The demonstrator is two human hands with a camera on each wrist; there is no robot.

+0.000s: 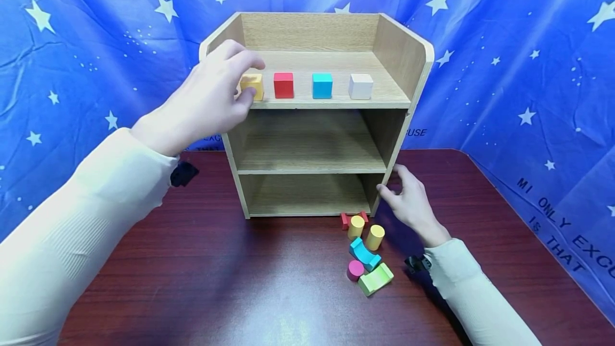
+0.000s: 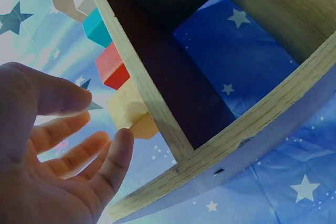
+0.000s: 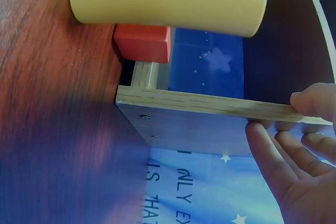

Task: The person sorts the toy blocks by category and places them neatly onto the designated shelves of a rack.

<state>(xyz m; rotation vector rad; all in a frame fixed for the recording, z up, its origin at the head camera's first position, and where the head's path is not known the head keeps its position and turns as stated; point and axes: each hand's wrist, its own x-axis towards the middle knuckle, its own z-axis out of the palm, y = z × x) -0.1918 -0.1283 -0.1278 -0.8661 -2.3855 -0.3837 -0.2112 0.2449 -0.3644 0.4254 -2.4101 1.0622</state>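
A small wooden shelf unit (image 1: 312, 171) stands at the back of the table. Along its top board sit a yellow cube (image 1: 253, 85), a red cube (image 1: 283, 85), a blue cube (image 1: 322, 86) and a white cube (image 1: 361, 86). My left hand (image 1: 211, 89) is at the yellow cube, thumb and fingers spread around it with a gap showing in the left wrist view. Down at the lower right, my right hand (image 1: 413, 202) grips the unit's side panel (image 3: 210, 106), thumb over the front edge and fingers against the outer face.
In front of the unit's right corner lie two yellow cylinders (image 1: 375, 237), a red block (image 1: 345, 221), a blue curved block (image 1: 364, 254), a magenta cylinder (image 1: 355, 270) and a green curved block (image 1: 376, 280). A blue star-patterned cloth (image 1: 504, 68) hangs behind the dark red table (image 1: 192, 282).
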